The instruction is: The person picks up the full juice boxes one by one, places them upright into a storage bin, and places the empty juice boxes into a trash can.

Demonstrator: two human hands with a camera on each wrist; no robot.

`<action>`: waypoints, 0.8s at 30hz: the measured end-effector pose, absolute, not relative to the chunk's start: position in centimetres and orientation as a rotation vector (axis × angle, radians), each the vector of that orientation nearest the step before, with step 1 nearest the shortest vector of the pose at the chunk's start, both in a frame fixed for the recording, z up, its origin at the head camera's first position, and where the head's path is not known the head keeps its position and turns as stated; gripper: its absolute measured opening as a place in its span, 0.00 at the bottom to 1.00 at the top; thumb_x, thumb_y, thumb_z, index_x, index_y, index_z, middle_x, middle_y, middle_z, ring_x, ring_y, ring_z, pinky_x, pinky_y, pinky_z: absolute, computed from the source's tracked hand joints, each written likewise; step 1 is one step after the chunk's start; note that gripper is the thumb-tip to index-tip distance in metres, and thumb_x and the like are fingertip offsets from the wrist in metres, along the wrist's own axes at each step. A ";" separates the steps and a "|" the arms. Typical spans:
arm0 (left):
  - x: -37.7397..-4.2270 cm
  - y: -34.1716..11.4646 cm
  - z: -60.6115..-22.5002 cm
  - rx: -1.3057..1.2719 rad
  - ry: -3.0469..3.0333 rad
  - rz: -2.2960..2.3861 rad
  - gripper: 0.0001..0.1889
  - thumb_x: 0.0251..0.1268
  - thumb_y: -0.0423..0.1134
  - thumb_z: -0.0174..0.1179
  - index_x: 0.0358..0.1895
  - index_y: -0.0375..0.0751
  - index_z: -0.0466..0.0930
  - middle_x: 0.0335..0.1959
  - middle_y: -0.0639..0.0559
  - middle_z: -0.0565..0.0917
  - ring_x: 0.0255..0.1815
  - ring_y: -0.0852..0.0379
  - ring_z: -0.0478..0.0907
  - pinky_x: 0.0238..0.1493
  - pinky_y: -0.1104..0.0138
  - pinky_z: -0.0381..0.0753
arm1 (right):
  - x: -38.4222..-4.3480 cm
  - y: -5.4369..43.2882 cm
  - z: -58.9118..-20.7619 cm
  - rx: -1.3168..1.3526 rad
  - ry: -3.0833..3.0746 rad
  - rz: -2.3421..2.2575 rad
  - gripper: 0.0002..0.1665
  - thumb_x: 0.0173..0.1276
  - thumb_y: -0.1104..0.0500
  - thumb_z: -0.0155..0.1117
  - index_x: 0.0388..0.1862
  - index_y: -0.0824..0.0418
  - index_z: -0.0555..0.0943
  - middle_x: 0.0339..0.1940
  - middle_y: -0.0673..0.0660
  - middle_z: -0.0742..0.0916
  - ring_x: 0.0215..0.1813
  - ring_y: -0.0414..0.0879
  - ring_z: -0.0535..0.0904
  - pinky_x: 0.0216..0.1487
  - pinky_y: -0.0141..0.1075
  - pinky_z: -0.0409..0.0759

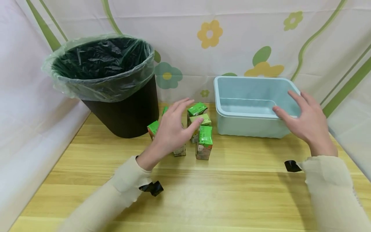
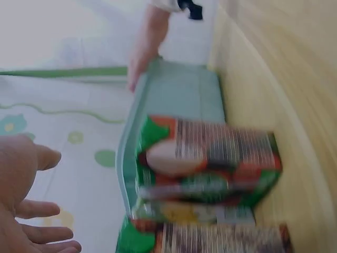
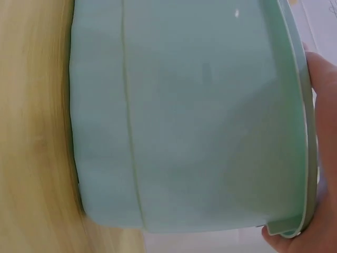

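Observation:
My left hand (image 1: 172, 130) hovers over a group of small drink cartons, fingers spread and holding nothing. In the left wrist view that hand (image 2: 26, 205) stands apart from a blurred carton (image 2: 208, 161). Among the group are a front carton (image 1: 204, 141) with a green top, a paler-topped carton (image 1: 204, 119) and a back carton (image 1: 197, 109); the hand partly hides others. My right hand (image 1: 308, 117) is at the right end of a light blue plastic bin (image 1: 249, 125), thumb and fingers spread over its rim. Contact with the rim cannot be made out.
A black trash can (image 1: 124, 112) lined with a translucent green bag (image 1: 116, 87) stands at the back left. The wooden table (image 1: 203, 196) runs under everything. A flower-printed curtain (image 1: 185, 38) hangs behind and along the sides.

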State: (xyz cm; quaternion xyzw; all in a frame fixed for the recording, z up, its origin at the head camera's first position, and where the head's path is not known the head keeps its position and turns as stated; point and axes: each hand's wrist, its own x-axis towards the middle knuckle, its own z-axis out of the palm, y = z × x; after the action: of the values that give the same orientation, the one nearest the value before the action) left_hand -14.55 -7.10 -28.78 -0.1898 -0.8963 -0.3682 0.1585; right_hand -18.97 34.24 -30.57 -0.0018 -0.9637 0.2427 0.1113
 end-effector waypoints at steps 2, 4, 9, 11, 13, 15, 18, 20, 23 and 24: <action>-14.0 -6.7 -28.8 -0.544 -2.521 -1.116 0.32 0.73 0.50 0.68 0.75 0.43 0.75 0.78 0.46 0.74 0.80 0.46 0.70 0.79 0.45 0.71 | -18.8 34.4 -30.8 -0.024 -2.814 0.739 0.50 0.77 0.31 0.56 0.90 0.41 0.51 0.91 0.64 0.47 0.88 0.75 0.41 0.79 0.78 0.43; -13.5 -6.2 -29.0 -0.552 -2.475 -1.155 0.31 0.72 0.48 0.69 0.74 0.42 0.76 0.77 0.46 0.76 0.79 0.47 0.72 0.78 0.47 0.73 | -18.6 34.5 -31.0 -0.045 -2.800 0.762 0.49 0.77 0.31 0.57 0.90 0.42 0.52 0.91 0.64 0.46 0.88 0.76 0.40 0.79 0.79 0.42; -12.5 -5.1 -29.8 -0.555 -2.400 -1.274 0.32 0.69 0.45 0.72 0.73 0.41 0.76 0.73 0.45 0.79 0.69 0.45 0.80 0.68 0.50 0.82 | -18.0 34.9 -31.6 -0.079 -2.746 0.857 0.48 0.77 0.33 0.59 0.89 0.43 0.54 0.92 0.60 0.48 0.89 0.73 0.39 0.80 0.78 0.41; -12.1 -4.8 -30.2 -0.551 -2.377 -1.322 0.32 0.68 0.44 0.73 0.73 0.41 0.77 0.71 0.45 0.81 0.65 0.44 0.82 0.64 0.50 0.83 | -17.8 34.9 -31.9 -0.089 -2.713 0.909 0.48 0.77 0.35 0.60 0.89 0.44 0.55 0.92 0.59 0.49 0.89 0.72 0.40 0.81 0.77 0.41; -11.8 -4.5 -30.7 -0.554 -2.359 -1.335 0.32 0.67 0.43 0.74 0.72 0.40 0.77 0.69 0.45 0.81 0.64 0.44 0.82 0.63 0.49 0.83 | -17.7 35.0 -32.1 -0.096 -2.685 0.951 0.48 0.77 0.35 0.61 0.89 0.45 0.56 0.92 0.58 0.49 0.90 0.70 0.40 0.82 0.77 0.41; -11.6 -4.2 -31.3 -0.578 -2.350 -1.309 0.31 0.66 0.42 0.75 0.70 0.39 0.78 0.69 0.44 0.81 0.68 0.45 0.80 0.67 0.49 0.82 | -17.7 35.0 -32.3 -0.100 -2.668 0.973 0.48 0.76 0.36 0.62 0.89 0.45 0.57 0.92 0.58 0.50 0.90 0.70 0.41 0.82 0.76 0.42; -11.4 -3.7 -32.3 -0.621 -2.373 -1.203 0.29 0.66 0.42 0.75 0.68 0.38 0.80 0.70 0.42 0.80 0.72 0.45 0.78 0.70 0.49 0.81 | -17.8 35.1 -32.4 -0.095 -2.661 0.984 0.48 0.76 0.36 0.62 0.88 0.46 0.57 0.91 0.58 0.50 0.89 0.71 0.41 0.82 0.77 0.42; -11.2 -3.4 -33.0 -0.637 -2.401 -1.132 0.29 0.65 0.43 0.76 0.67 0.38 0.81 0.70 0.41 0.80 0.72 0.45 0.77 0.70 0.50 0.81 | -17.8 35.1 -32.5 -0.096 -2.662 0.986 0.48 0.76 0.36 0.62 0.88 0.46 0.57 0.91 0.58 0.50 0.89 0.71 0.41 0.81 0.77 0.42; -11.0 -3.1 -33.7 -0.639 -2.429 -1.044 0.28 0.65 0.44 0.76 0.66 0.39 0.82 0.69 0.41 0.80 0.71 0.45 0.78 0.67 0.53 0.83 | -17.8 35.1 -32.5 -0.098 -2.669 0.986 0.48 0.77 0.36 0.61 0.89 0.46 0.57 0.92 0.58 0.49 0.90 0.71 0.40 0.81 0.77 0.41; -10.9 -3.0 -33.9 -0.638 -2.431 -1.019 0.28 0.65 0.44 0.76 0.66 0.39 0.82 0.69 0.41 0.80 0.70 0.45 0.78 0.66 0.53 0.83 | -17.8 35.1 -32.5 -0.099 -2.673 0.985 0.48 0.77 0.36 0.61 0.89 0.46 0.56 0.92 0.57 0.49 0.90 0.71 0.40 0.81 0.77 0.41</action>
State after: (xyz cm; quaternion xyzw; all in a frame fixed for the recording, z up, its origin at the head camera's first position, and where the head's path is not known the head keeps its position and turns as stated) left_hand -10.91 -3.01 -33.86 -0.2298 -0.8757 -0.3673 0.2133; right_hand -17.77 35.05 -32.50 -0.0345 -0.9279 0.3417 0.1450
